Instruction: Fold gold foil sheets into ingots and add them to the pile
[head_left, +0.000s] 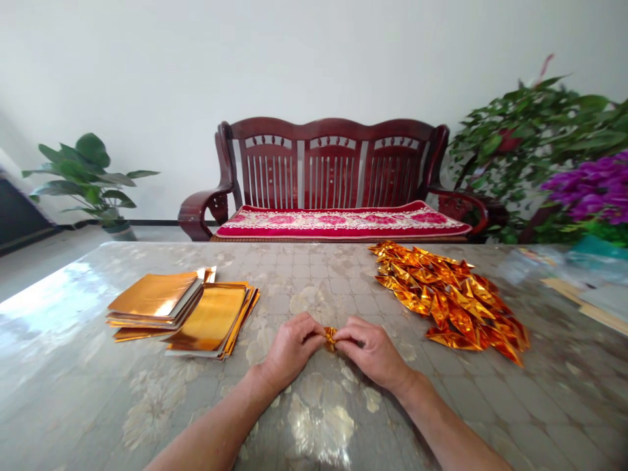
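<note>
Between my two hands is a small folded piece of gold foil paper (330, 339), held just over the middle of the table. My left hand (296, 341) pinches its left end with thumb and fingers. On the other side, my right hand (367, 347) grips the right end the same way. The fingers cover most of the piece, so its full shape is hidden. To the left lie stacks of flat gold foil sheets (210, 317). A heap of folded, pointed gold foil pieces (449, 294) lies to the right.
A patterned, shiny cover lies over the table (314, 418). Plastic bags (530, 263) and flat boards (601, 306) sit at the right edge, near purple flowers (596, 186). Behind the table stands a dark wooden bench (333, 173), with a potted plant (93, 176) to its left.
</note>
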`<control>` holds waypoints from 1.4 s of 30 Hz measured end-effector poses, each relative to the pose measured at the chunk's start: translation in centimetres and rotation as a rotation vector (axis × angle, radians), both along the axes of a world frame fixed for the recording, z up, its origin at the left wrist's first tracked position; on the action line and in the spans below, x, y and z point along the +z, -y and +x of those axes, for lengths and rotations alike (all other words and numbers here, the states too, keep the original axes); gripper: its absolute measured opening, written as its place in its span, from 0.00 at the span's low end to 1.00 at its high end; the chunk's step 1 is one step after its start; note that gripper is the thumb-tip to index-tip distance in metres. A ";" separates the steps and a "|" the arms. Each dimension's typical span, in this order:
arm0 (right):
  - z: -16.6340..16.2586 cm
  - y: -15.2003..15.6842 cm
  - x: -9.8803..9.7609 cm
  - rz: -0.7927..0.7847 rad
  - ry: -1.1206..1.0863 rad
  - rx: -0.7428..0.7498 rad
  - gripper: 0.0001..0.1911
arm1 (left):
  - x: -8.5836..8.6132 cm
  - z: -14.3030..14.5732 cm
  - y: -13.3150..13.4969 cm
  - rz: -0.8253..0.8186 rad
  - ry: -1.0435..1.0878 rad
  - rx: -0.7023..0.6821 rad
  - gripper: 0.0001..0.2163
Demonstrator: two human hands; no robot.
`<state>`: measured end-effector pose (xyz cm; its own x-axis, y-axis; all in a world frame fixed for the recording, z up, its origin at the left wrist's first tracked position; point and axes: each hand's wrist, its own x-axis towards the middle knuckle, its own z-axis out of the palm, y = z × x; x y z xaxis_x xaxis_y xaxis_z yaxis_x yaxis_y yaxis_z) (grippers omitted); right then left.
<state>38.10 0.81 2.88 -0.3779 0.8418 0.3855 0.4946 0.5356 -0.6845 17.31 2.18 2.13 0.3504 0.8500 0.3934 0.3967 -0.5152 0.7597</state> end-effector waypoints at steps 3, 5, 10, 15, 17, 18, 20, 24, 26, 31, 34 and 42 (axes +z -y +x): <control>0.1 0.0 -0.1 -0.015 -0.013 0.007 0.08 | -0.1 0.0 0.0 0.001 0.001 -0.022 0.06; 0.1 -0.1 -0.2 -0.020 -0.035 0.016 0.07 | 0.0 0.0 0.1 -0.001 -0.011 -0.015 0.06; 0.0 -0.2 -0.4 -0.030 -0.082 0.025 0.07 | 0.0 0.2 0.3 0.001 -0.029 -0.004 0.07; -0.3 -0.1 -0.3 -0.036 -0.101 0.017 0.07 | -0.1 0.5 0.5 -0.023 -0.017 0.002 0.07; -0.4 -0.1 -0.3 -0.036 -0.101 0.012 0.08 | -0.1 0.6 0.6 -0.031 -0.018 0.014 0.07; -0.4 -0.1 -0.3 -0.034 -0.100 0.009 0.08 | -0.1 0.7 0.6 -0.032 -0.020 0.020 0.07; -0.5 0.0 -0.3 -0.029 -0.092 0.004 0.08 | -0.1 0.8 0.7 -0.030 -0.019 0.027 0.06; -0.5 0.2 -0.2 -0.004 -0.033 -0.015 0.08 | -0.1 0.8 0.7 -0.011 -0.019 0.025 0.05; -0.4 0.4 0.1 0.019 0.012 -0.009 0.08 | -0.1 0.7 0.8 -0.003 -0.029 0.033 0.05; -0.1 0.6 1.1 0.049 0.095 0.068 0.11 | 0.1 0.5 1.0 0.056 -0.046 0.079 0.05; 0.0 0.5 1.2 0.046 0.107 0.057 0.10 | 0.2 0.4 1.1 0.108 -0.044 0.078 0.07; -0.1 0.6 0.9 0.091 0.124 0.040 0.10 | -0.3 0.4 1.3 0.110 -0.041 0.074 0.07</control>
<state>38.00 0.24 3.76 -0.4602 0.7886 0.4078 0.5492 0.6138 -0.5671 17.69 0.88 1.87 0.3064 0.8266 0.4721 0.4665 -0.5627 0.6824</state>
